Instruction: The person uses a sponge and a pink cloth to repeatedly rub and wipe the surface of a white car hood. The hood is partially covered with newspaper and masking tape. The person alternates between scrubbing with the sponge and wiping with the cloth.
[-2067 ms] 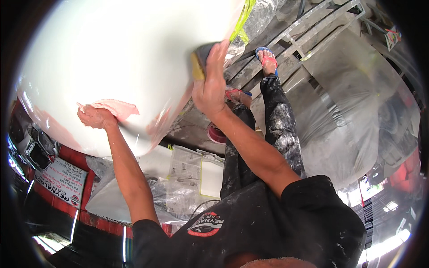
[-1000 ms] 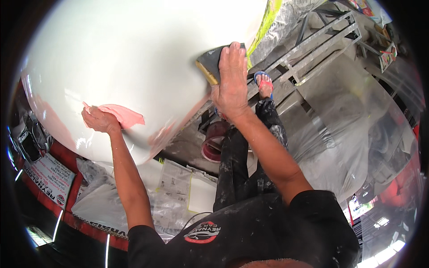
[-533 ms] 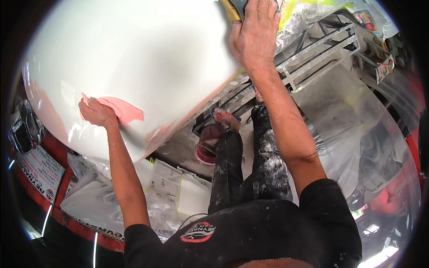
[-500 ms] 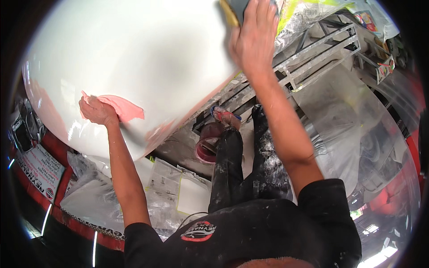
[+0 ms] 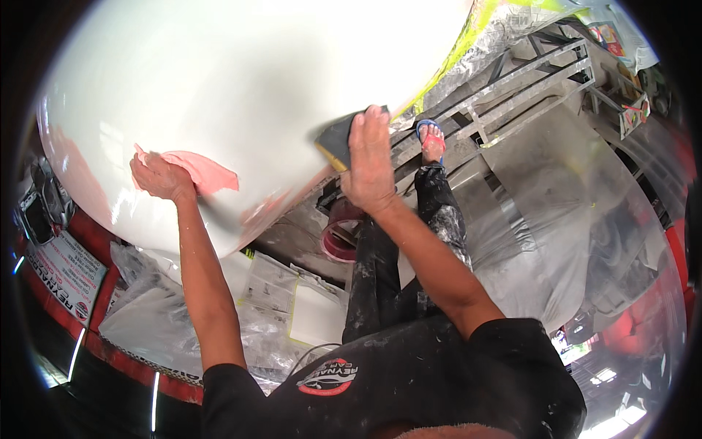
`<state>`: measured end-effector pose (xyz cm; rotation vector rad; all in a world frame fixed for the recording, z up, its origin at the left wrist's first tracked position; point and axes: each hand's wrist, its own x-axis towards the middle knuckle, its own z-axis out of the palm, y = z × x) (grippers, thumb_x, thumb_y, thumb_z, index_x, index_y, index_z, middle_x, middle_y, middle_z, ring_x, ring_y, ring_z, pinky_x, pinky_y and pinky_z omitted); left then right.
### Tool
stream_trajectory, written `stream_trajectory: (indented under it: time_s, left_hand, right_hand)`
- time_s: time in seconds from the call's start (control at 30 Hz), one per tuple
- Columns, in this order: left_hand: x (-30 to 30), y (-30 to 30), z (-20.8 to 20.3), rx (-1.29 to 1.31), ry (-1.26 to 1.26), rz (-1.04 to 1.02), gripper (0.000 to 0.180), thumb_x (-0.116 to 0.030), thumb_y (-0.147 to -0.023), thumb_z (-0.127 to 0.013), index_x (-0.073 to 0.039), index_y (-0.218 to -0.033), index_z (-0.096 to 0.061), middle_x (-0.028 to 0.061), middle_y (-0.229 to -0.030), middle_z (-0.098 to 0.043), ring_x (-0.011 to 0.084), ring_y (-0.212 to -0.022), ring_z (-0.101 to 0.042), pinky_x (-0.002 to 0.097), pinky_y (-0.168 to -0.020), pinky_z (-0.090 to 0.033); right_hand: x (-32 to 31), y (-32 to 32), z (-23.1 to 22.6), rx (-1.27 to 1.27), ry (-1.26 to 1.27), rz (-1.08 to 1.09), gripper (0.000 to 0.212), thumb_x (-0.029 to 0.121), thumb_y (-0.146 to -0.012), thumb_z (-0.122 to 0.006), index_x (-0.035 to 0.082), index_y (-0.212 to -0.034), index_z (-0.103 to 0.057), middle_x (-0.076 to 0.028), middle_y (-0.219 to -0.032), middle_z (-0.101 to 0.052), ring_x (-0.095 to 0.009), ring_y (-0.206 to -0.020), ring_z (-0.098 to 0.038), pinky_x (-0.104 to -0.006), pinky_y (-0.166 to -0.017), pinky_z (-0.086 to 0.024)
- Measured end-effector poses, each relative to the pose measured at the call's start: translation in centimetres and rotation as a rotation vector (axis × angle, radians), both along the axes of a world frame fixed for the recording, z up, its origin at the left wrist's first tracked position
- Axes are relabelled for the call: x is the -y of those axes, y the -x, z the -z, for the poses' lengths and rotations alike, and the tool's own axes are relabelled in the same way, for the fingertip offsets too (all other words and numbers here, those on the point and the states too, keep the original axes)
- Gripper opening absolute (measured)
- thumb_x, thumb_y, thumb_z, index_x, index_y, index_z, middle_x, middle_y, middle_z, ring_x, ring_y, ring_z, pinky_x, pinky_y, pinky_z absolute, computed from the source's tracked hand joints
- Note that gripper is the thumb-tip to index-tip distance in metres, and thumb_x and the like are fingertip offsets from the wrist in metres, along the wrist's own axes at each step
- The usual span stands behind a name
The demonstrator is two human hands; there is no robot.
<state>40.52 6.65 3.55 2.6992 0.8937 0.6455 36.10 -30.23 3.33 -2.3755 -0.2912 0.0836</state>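
A large, curved white car body panel (image 5: 212,88) fills the upper left, with pinkish patches along its lower edges. At its left side my left hand (image 5: 159,177) is closed on a pink cloth (image 5: 205,171) that lies against the surface. My right hand (image 5: 371,164) presses a sanding block (image 5: 338,139) to the panel near its right edge. Dark grey sandpaper seems to cover the block, with a yellow edge showing below. My fingers lie together over its right end and hide part of it.
Metal racks (image 5: 530,80) and plastic sheeting (image 5: 534,183) stand on the right. A round reddish container (image 5: 341,233) sits by my legs. Yellow-green masking tape (image 5: 446,69) and film border the panel. Taped paper (image 5: 270,293) and clear plastic (image 5: 153,307) lie at the lower left.
My right hand has drawn the sanding block toward me and left along the panel. My left hand and the cloth stay nearly in place. One foot has shifted right and forward.
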Motion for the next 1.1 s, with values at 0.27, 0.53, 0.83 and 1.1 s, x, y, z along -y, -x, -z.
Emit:
stream_trajectory:
  time_s: [0.27, 0.53, 0.83, 1.1]
  left_hand:
    - [0.3, -0.2, -0.1, -0.025, 0.063, -0.067, 0.051, -0.037, -0.100, -0.042, 0.001, -0.127, -0.062, 0.0174, -0.124, -0.062, 0.0373, -0.123, -0.050, 0.0497, -0.106, -0.040]
    - [0.5, 0.0, -0.7, -0.043, 0.054, -0.064, 0.051, -0.036, -0.096, -0.044, 0.001, -0.124, -0.064, 0.0157, -0.121, -0.065, 0.0366, -0.114, -0.056, 0.0484, -0.101, -0.043]
    - [-0.3, 0.2, -0.1, -0.053, -0.018, -0.060, 0.048, -0.037, -0.099, -0.043, 0.000, -0.122, -0.062, 0.0163, -0.123, -0.064, 0.0370, -0.114, -0.057, 0.0475, -0.101, -0.043]
    - [-0.6, 0.3, 0.4, -0.044, -0.029, -0.073, 0.047, -0.036, -0.098, -0.043, 0.000, -0.119, -0.065, 0.0135, -0.114, -0.066, 0.0353, -0.108, -0.058, 0.0474, -0.097, -0.045]
  right_hand:
    - [-0.4, -0.3, 0.6, 0.008, 0.059, 0.035, 0.078, 0.009, -0.080, -0.059, -0.015, -0.150, -0.034, -0.041, -0.158, -0.029, -0.059, -0.148, -0.024, -0.0649, -0.122, -0.020]
    - [3.4, -13.8, -1.4, 0.285, 0.315, 0.140, 0.077, 0.013, -0.084, -0.062, -0.012, -0.151, -0.033, -0.039, -0.155, -0.033, -0.055, -0.143, -0.034, -0.0640, -0.117, -0.027]
    - [6.2, -15.8, -2.3, 0.241, 0.381, 0.072, 0.071, 0.014, -0.091, -0.059, -0.013, -0.152, -0.034, -0.039, -0.156, -0.034, -0.057, -0.145, -0.033, -0.0614, -0.120, -0.027]
    - [6.9, -17.8, -2.7, 0.275, 0.402, 0.049, 0.076, 0.016, -0.088, -0.065, -0.012, -0.151, -0.034, -0.036, -0.158, -0.031, -0.054, -0.144, -0.034, -0.0642, -0.116, -0.030]
